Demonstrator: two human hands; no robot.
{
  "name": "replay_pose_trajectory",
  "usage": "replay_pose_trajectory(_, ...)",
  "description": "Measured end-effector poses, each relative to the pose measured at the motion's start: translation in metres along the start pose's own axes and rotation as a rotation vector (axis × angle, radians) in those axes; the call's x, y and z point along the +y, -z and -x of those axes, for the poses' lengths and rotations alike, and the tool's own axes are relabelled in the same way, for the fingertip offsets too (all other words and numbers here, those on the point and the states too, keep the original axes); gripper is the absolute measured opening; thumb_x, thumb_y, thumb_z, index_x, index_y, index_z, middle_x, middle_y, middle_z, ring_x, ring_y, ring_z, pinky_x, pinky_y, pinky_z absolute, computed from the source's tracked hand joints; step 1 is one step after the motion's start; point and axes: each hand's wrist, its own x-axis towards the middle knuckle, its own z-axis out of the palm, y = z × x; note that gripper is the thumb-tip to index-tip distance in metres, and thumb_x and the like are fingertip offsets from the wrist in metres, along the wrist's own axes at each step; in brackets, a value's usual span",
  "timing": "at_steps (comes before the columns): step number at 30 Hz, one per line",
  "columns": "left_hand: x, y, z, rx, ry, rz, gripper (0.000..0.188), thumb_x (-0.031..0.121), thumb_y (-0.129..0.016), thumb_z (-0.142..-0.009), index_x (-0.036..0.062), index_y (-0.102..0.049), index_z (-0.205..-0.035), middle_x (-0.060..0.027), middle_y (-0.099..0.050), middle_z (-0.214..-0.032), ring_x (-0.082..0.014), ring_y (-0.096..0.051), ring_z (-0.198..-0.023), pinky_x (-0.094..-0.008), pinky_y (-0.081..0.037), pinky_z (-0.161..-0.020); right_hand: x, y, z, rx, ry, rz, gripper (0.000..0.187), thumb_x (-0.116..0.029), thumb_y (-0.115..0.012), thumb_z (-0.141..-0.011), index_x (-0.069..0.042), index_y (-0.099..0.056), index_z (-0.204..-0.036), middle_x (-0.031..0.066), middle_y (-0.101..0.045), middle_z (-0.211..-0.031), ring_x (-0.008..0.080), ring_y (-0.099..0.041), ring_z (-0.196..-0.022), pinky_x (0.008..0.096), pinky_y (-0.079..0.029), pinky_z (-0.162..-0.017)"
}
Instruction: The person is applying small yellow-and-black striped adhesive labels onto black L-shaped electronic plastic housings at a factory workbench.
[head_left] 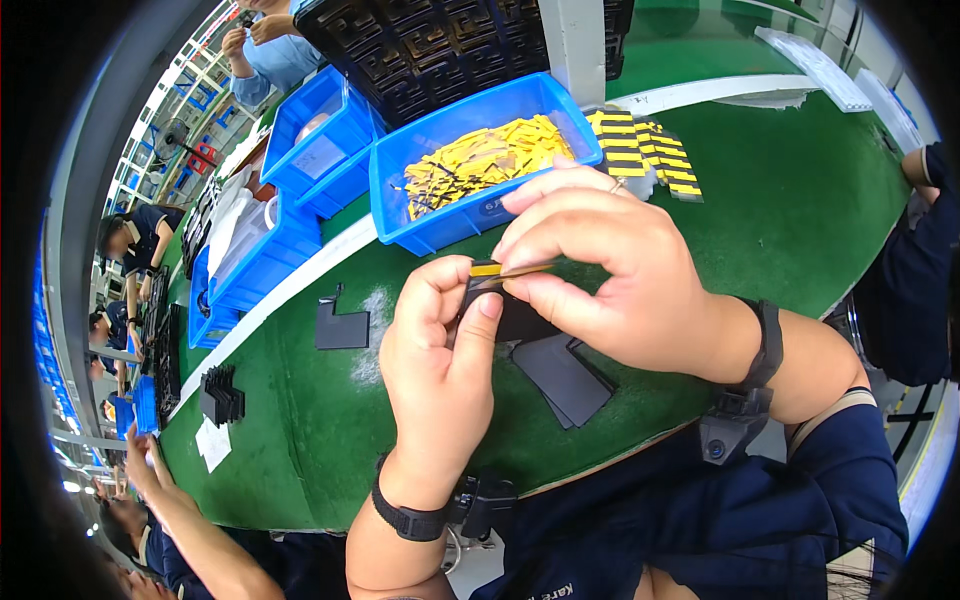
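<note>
Hands in the head view: what does each one have?

Left hand [430,345] is mostly closed, thumb bent over a flat black piece [512,320] and curled fingers bracing it from the left. Right hand [630,265] has its thumb and index finger pinched nearly together at a narrow yellow strip [485,270], with the other fingers loosely curved

Where does that put the strip?

Middle of the frame, along the upper edge of the black piece. Its long axis runs roughly left to right, from beside the left index fingertip to the right hand's pinch

So which hand is nearer?

Both are right at it: the left hand lies below and left of it, the right hand just to its right. Whether the strip touches the black piece all along, I cannot tell; the right fingers cover part of it

And around them?

Loose black sheets [565,382] lie below the right hand, an L-shaped black piece [342,326] lies left of the left hand, and a blue bin [425,238] of yellow pieces stands above, all on the green table [300,440]
</note>
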Motion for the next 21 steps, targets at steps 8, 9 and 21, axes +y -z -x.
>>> replay_pose_trajectory(8,0.007,-0.002,0.001,-0.036,0.054,0.042,0.029,0.000,-0.055,-0.087,0.0001,-0.048,-0.115,-0.0079,-0.066,-0.091,-0.0109,-0.062,-0.086,-0.0231,-0.047,-0.077,-0.002,0.007,-0.006,0.049,0.148,0.071,0.013,0.000,-0.069,-0.069,-0.003,-0.063,-0.080,0.0077,-0.063,-0.083,0.0251,-0.060,-0.086,0.0402,-0.045,-0.084)
replay_pose_trajectory(9,0.008,-0.001,0.000,-0.070,0.064,0.199,0.025,0.000,-0.052,-0.089,-0.0024,-0.047,-0.113,-0.0103,-0.065,-0.098,-0.0130,-0.061,-0.092,-0.0240,-0.047,-0.081,-0.002,0.006,-0.005,0.047,0.149,0.068,0.013,0.000,-0.069,-0.069,-0.003,-0.063,-0.080,0.0077,-0.063,-0.083,0.0251,-0.060,-0.086,0.0402,-0.045,-0.084)
replay_pose_trajectory(21,0.004,-0.005,0.001,-0.031,0.076,0.374,0.024,-0.001,-0.052,-0.089,-0.0036,-0.045,-0.112,-0.0142,-0.063,-0.102,-0.0146,-0.061,-0.094,-0.0258,-0.047,-0.084,0.002,0.000,0.000,0.021,-0.309,-0.131,0.012,-0.003,-0.070,-0.072,0.001,-0.064,-0.082,0.0083,-0.064,-0.075,0.0159,-0.061,-0.075,0.0289,-0.048,-0.067)
